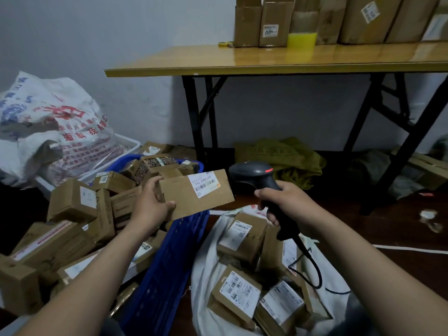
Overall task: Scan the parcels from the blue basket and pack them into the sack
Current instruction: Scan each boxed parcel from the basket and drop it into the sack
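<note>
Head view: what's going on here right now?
A person appears to be mid-scan. The left hand holds a cardboard parcel over the blue basket, label facing up. The right hand grips a handheld scanner, its red light on, just right of that parcel. The basket is heaped with more boxes, and the white sack below the scanner already holds several labelled boxes.
</note>
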